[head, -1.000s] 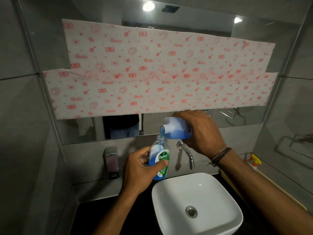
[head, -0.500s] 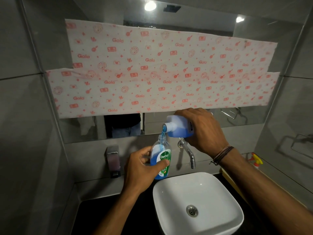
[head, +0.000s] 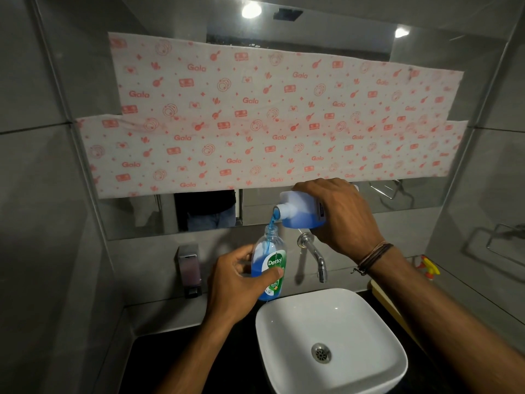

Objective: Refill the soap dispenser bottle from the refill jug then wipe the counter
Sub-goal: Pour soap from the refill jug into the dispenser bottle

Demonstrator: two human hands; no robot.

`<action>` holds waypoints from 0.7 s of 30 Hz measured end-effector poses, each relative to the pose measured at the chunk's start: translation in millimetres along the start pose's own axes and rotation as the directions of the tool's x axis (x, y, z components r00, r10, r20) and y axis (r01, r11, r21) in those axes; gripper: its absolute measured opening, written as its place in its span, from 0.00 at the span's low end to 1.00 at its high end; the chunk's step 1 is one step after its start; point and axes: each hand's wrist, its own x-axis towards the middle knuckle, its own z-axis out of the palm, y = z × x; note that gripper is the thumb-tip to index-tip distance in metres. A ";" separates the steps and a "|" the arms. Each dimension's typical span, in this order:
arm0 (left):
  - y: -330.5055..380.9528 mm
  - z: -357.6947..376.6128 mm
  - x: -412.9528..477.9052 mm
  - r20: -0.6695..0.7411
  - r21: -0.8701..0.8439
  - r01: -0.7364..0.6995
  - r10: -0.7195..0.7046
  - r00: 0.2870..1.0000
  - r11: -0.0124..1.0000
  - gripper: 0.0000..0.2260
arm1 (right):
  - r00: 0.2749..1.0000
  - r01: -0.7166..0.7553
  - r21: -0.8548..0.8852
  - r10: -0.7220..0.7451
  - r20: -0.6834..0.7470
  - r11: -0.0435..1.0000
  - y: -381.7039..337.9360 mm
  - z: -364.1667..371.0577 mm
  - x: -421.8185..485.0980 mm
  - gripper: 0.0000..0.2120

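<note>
My left hand [head: 238, 282] grips a clear soap dispenser bottle [head: 268, 258] with a green Dettol label, upright, its neck uncapped, above the counter left of the basin. My right hand [head: 341, 214] holds the translucent refill jug [head: 298, 211] tipped on its side, spout pointing left just above the bottle's neck. A thin stream of blue liquid runs from the spout into the bottle. Blue soap fills well over half of the bottle. The jug's lower part still holds blue liquid.
A white square basin [head: 329, 339] sits on the black counter [head: 176, 362]. A chrome wall tap [head: 314, 255] juts out under the jug. A wall soap dispenser [head: 189, 268] hangs at left. A yellow-red spray bottle [head: 430, 267] stands at the far right. Patterned cloths [head: 255, 118] cover the mirror.
The blue liquid keeps pouring and the level in the bottle has crept up. Both hands hold almost the same pose, the jug slightly higher.
</note>
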 end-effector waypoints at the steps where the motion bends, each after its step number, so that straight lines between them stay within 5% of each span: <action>1: -0.2 -0.1 0.0 0.001 0.002 0.002 -0.002 1.000 1.000 0.17 | 1.000 0.002 0.001 -0.002 0.000 1.000 0.2 0.2 0.0 0.34; 21: -1.6 -2.1 1.0 -0.008 0.025 0.001 -0.001 1.000 1.000 0.17 | 1.000 -0.005 0.005 0.005 0.006 1.000 0.6 -0.3 1.0 0.33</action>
